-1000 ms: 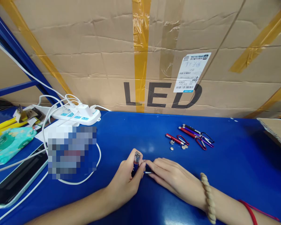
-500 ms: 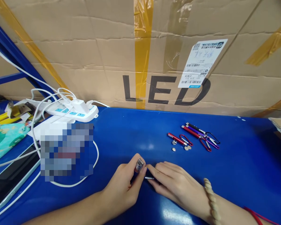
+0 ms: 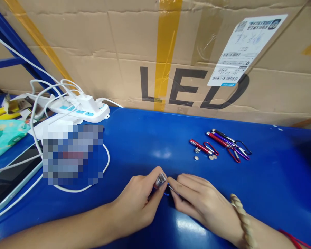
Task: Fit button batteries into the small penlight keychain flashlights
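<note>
My left hand [image 3: 142, 199] is closed around a small keychain light [image 3: 160, 180], its silver end pointing up between thumb and forefinger. Close beside it, my right hand [image 3: 200, 199] pinches a thin carabiner clip [image 3: 173, 188] with blue and silver edges; whether it is joined to the light is hidden by the fingers. Beyond the hands lies a red keychain light [image 3: 200, 146] with a red carabiner [image 3: 211, 148]. Around it rest button cells [image 3: 211, 157] and a small silver coiled piece [image 3: 197, 150]. Several more lights [image 3: 220, 139], red, purple and black, lie together to the right.
All this is on a blue tabletop [image 3: 145, 138]. A large cardboard box [image 3: 119, 52] stands along the back. At left are a white power strip [image 3: 93, 112] with trailing cables, a phone [image 3: 12, 180], a blurred-out patch and a green packet [image 3: 7, 138].
The view has shifted, so the box and tabletop things sit higher. The carabiner in my right hand is tilted differently, with its blue edge now showing. Both hands keep their holds.
</note>
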Motion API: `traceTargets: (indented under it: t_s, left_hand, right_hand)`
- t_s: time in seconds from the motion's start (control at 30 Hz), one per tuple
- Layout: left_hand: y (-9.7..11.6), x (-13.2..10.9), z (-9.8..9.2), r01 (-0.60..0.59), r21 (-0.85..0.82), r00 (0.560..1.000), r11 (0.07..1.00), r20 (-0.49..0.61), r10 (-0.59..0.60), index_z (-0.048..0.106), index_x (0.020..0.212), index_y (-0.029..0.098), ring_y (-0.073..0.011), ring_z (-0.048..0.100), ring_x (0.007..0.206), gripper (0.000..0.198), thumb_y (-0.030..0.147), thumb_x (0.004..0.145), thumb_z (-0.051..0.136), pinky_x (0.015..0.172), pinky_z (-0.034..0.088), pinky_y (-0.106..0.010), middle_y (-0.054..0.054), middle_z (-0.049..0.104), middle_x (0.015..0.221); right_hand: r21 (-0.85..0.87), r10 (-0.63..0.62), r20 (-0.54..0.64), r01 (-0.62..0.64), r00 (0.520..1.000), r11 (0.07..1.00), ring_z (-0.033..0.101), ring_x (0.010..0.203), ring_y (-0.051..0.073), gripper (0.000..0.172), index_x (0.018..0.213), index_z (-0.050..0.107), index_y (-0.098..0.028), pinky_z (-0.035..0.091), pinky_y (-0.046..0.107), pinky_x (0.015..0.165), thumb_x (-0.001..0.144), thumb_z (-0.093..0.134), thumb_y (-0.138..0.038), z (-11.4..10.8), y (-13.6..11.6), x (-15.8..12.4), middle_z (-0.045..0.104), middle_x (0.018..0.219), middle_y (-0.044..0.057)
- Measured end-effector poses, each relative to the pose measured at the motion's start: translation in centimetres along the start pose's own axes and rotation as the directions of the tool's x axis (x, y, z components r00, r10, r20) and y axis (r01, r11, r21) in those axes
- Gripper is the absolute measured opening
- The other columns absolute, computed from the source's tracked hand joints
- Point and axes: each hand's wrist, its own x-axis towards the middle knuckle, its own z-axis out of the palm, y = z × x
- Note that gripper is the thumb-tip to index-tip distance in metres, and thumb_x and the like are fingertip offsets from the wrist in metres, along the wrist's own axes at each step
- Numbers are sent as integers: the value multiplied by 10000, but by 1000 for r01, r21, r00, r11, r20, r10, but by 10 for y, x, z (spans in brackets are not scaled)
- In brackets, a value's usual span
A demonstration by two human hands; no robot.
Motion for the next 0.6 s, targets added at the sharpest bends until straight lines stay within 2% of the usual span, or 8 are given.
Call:
traceTargets:
  t_s: [0.2, 0.3, 0.4, 0.47, 0.6]
  left_hand:
    - [5, -2, -2, 35, -19, 999, 999, -18, -36, 322, 748, 235, -99, 352, 449, 180, 295, 903, 391, 459, 263, -225, 87, 380, 554]
    - [10, -2, -5, 46, -25, 999, 999, 12, -45, 346, 781, 233, -103, 361, 475, 172, 334, 920, 351, 487, 277, -225, 89, 373, 571]
    - [13, -3, -5, 54, 33, 998, 998, 21, -54, 368, 821, 230, -110, 379, 495, 159, 319, 935, 303, 513, 289, -226, 85, 374, 585]
    - [12, -4, -3, 20, 82, 999, 996, 31, -23, 369, 806, 228, -109, 373, 498, 156, 302, 934, 320, 514, 282, -223, 83, 366, 589]
    - [6, -5, 0, -109, 129, 992, 986, 85, 98, 418, 824, 218, -107, 356, 504, 156, 268, 944, 332, 524, 279, -218, 75, 353, 603]
  right_hand:
    - [103, 79, -34, -75, 996, 992, 441, 512, 111, 303, 822, 617, -124, 417, 227, 489, 951, 348, -179, -4, -1, 0, 496, 587, -2]
    - [122, 133, -168, -113, 977, 986, 440, 504, 104, 249, 854, 623, -126, 412, 222, 483, 938, 394, -177, -5, 2, 0, 487, 592, -8]
    - [97, 158, -295, -135, 942, 986, 495, 535, 111, 207, 961, 627, -108, 431, 221, 504, 927, 434, -173, -7, 3, 0, 524, 605, 1]
    - [78, 155, -326, -137, 933, 987, 528, 556, 117, 212, 1012, 622, -106, 444, 221, 517, 925, 440, -171, -8, 1, 0, 548, 610, 7]
    - [16, 91, -270, -90, 959, 996, 511, 532, 108, 231, 1021, 620, -114, 452, 227, 508, 942, 416, -189, -11, -4, 0, 560, 628, 10]
